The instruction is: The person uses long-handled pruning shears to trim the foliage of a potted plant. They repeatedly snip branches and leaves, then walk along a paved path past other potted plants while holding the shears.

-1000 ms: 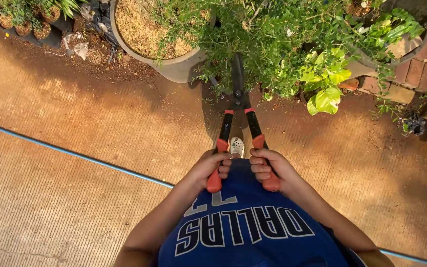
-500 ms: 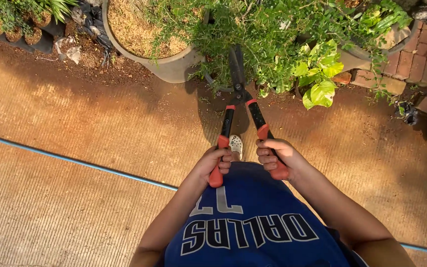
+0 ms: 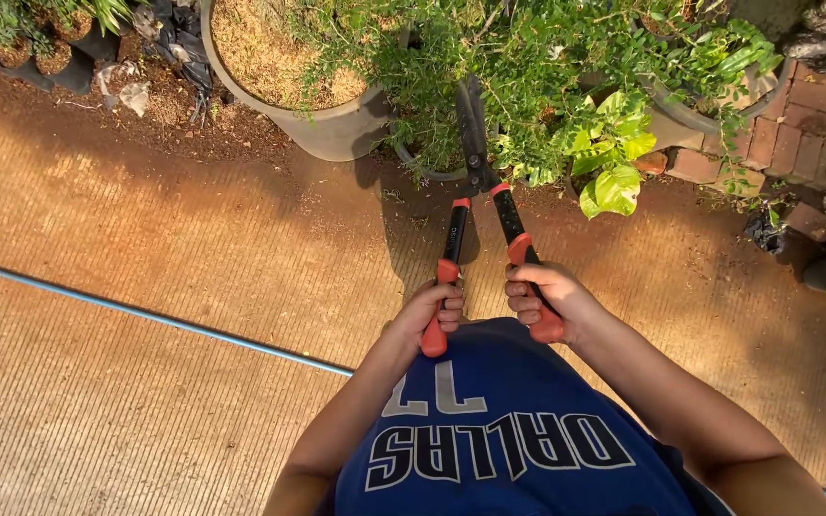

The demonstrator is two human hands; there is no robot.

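I hold a pair of hedge shears (image 3: 478, 182) with black shafts and orange grips, blades pointing away from me. My left hand (image 3: 429, 311) wraps the left grip and my right hand (image 3: 545, 296) wraps the right grip. The dark blades are nearly closed and reach into the leafy green shrub (image 3: 528, 67) in front of me. The blade tips are partly hidden among the twigs and leaves. My blue shirt fills the bottom of the view.
A large grey pot (image 3: 327, 124) filled with dry mulch stands left of the blades. Small potted plants (image 3: 21, 38) sit at the far left. Red brick edging (image 3: 815, 115) lies at the right. A thin blue line (image 3: 145, 315) crosses the ribbed paving.
The shears and both hands have shifted slightly right and forward, and the blades sit deeper in the shrub. The handles stand a little closer together than a second ago.
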